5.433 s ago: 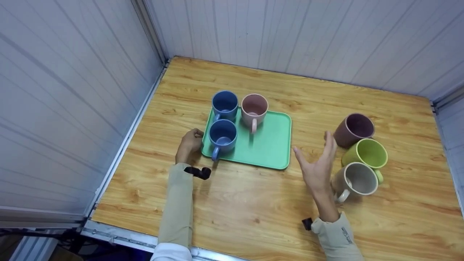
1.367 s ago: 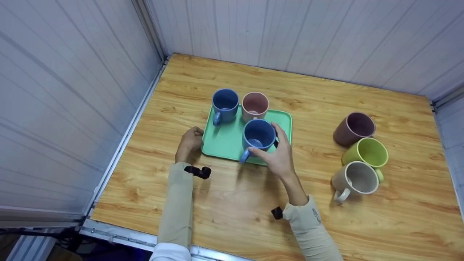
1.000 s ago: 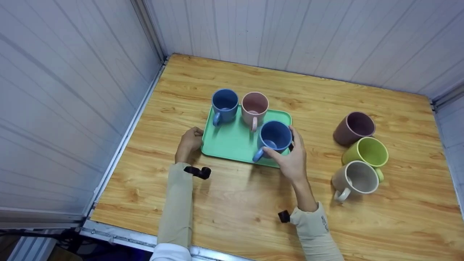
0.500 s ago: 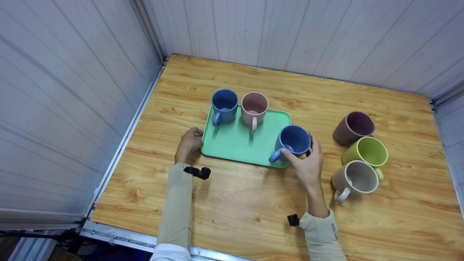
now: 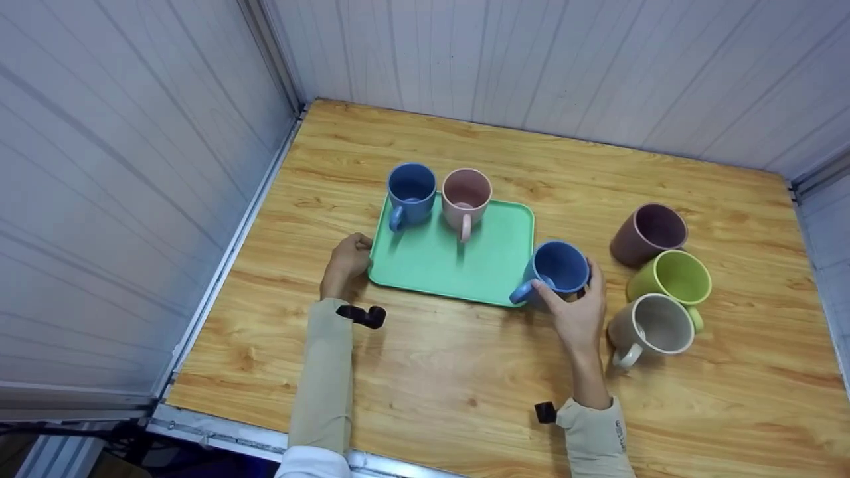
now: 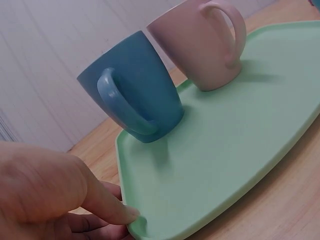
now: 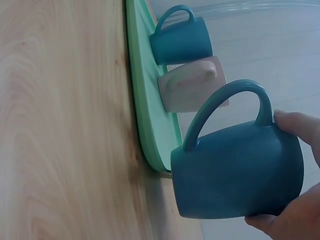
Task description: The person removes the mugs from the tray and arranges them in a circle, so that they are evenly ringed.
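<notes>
My right hand [image 5: 579, 318] grips a blue mug [image 5: 561, 269] near its rim, thumb on one side and fingers on the other. In the right wrist view this mug [image 7: 237, 172] hangs above the wooden table, just off the tray's right end, handle toward the tray. At the left, my left hand [image 5: 346, 260] pinches the corner edge of a green tray [image 5: 451, 269]; the left wrist view has its thumb [image 6: 125, 214] on the rim. Toward the tray's back stand a second blue mug [image 5: 412, 194] and a pink mug [image 5: 467, 202], side by side, upright.
Right of my right hand a purple mug [image 5: 641, 242], a yellow-green mug [image 5: 680, 282] and a grey-beige mug [image 5: 654, 328] stand close together on the table [image 5: 425, 378]. White panel walls [image 5: 531, 60] bound the table behind and at the sides.
My right hand has taken the front blue mug from the tray's left and carried it rightward, past the tray's right edge. The left hand has kept its place at the tray.
</notes>
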A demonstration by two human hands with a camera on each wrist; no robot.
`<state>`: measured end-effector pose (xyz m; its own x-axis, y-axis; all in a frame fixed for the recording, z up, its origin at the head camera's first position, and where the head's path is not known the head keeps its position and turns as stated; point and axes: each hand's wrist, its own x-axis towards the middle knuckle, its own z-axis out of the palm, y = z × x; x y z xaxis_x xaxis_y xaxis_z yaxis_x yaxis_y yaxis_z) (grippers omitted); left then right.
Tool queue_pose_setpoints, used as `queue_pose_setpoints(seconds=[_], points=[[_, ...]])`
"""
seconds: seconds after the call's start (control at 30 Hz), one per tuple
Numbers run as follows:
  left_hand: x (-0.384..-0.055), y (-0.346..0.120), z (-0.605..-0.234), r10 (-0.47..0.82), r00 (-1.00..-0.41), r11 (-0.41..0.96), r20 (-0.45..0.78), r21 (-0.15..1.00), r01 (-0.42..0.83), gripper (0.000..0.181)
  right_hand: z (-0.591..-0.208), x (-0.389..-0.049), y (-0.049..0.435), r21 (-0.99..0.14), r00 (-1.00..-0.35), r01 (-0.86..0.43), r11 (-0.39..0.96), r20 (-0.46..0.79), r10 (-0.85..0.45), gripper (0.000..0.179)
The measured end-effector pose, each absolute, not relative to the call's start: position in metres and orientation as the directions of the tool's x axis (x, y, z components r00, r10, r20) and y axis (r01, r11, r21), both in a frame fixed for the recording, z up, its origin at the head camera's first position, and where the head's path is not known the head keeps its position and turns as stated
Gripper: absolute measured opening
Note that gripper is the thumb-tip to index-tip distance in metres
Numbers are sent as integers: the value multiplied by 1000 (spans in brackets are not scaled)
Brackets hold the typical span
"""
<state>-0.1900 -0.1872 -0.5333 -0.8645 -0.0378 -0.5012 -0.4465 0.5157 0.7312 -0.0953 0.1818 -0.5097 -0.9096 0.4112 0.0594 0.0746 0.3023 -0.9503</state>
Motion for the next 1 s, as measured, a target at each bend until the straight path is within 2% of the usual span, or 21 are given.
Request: queue_pose_setpoints(seconds=[0.33, 0.63, 0.8, 1.0], points=[[-191, -187, -536, -49, -870, 508, -490, 738, -444, 35, -516, -88, 190, -949, -874, 110, 294, 48, 483, 99], [-193, -185, -538, -58, -868, 510, -493, 733, -450, 32, -524, -77, 198, -904, -842, 175, 390, 68, 535, 100], [-194, -186, -540, -60, -870, 504, -489, 738, -449, 33, -524, -74, 199, -879, -848, 190, 438, 77, 524, 100], [-195, -186, -540, -69, -879, 517, -472, 736, -437, 34, -520, -70, 204, -816, -862, 171, 553, 148, 484, 98]])
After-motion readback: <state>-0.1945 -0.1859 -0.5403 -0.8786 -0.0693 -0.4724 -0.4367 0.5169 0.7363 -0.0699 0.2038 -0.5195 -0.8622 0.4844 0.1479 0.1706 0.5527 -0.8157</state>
